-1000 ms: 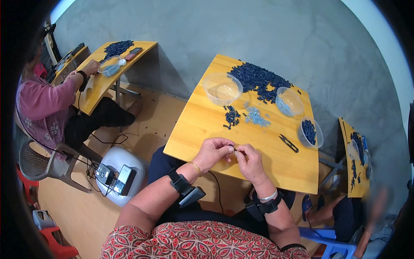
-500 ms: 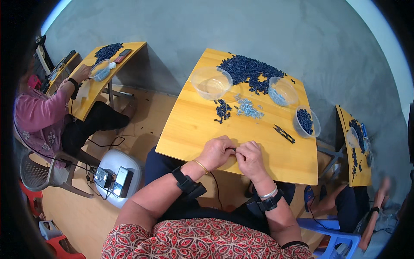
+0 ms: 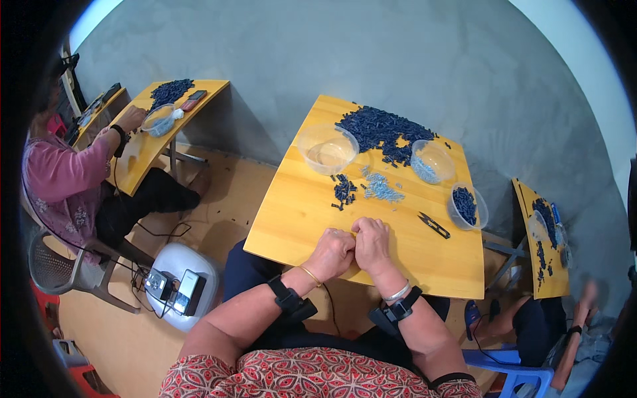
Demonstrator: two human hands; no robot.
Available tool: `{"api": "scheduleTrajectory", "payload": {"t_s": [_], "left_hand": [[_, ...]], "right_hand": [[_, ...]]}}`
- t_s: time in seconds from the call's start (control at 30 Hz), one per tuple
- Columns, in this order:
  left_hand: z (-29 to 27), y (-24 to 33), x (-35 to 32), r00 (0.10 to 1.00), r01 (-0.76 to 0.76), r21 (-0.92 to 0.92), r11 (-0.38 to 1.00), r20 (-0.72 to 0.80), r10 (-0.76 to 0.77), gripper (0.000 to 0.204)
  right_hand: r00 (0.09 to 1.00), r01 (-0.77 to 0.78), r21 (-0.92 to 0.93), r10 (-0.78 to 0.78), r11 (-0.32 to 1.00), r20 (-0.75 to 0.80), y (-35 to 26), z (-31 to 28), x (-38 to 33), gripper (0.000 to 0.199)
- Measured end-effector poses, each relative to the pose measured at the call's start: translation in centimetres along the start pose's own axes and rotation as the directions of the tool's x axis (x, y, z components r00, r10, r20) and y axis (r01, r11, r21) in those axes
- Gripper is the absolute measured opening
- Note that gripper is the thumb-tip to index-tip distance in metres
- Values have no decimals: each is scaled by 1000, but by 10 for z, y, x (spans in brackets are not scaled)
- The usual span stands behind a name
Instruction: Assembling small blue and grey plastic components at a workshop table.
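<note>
My left hand (image 3: 333, 253) and my right hand (image 3: 373, 244) are held together over the near edge of the wooden table (image 3: 298, 229). Both are closed with fingertips bent inward, and whatever is between them is hidden. Beyond them lie a small heap of short dark blue tube-like pieces (image 3: 344, 192) and a scatter of small light blue pieces (image 3: 382, 189). Right of my hands rest black thread snips (image 3: 434, 225). A clear tub of dark pieces (image 3: 466, 205) stands at the right edge.
A large dark blue heap (image 3: 381, 127) covers the far table. A clear tub (image 3: 328, 150) stands left of it, another with light blue pieces (image 3: 425, 170) right. Co-workers sit at a left table (image 3: 136, 159) and a right table (image 3: 554, 275). A grey-white box (image 3: 179, 315) with devices stands on the floor.
A small dark piece showed between my fingertips earlier; now it is out of sight. My right hand has come up against my left and turned. The whole view has tilted, so the table appears lower.
</note>
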State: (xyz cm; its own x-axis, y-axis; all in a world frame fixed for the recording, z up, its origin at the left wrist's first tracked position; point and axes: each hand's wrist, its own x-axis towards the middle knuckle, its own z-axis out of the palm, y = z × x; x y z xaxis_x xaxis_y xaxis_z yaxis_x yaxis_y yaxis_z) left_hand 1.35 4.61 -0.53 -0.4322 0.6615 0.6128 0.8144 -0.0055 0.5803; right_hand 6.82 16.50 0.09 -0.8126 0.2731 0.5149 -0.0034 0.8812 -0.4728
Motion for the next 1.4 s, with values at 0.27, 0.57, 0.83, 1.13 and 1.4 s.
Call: {"api": "scheduleTrajectory", "payload": {"t_s": [0.27,0.57,0.83,1.13,1.4], "left_hand": [[5,-7,2,1000,-15,-20,1000,-22,15,7],[3,-7,1,1000,-13,55,998,-18,14,6],[-34,20,6,739,512,-774,373,176,-650,10],[-35,51,-1,720,437,-899,-32,371,-587,8],[-46,57,-9,800,433,-898,75,344,-492,10]], "right_hand": [[999,3,-103,1,995,32,4,3,-1,7],[997,2,-212,15,977,79,-3,2,-1,8],[982,-185,543,180,819,62,-26,-35,-19,13],[984,128,283,-86,951,-154,-55,-58,-23,11],[997,43,425,-12,904,-76,-54,-74,-28,7]]}}
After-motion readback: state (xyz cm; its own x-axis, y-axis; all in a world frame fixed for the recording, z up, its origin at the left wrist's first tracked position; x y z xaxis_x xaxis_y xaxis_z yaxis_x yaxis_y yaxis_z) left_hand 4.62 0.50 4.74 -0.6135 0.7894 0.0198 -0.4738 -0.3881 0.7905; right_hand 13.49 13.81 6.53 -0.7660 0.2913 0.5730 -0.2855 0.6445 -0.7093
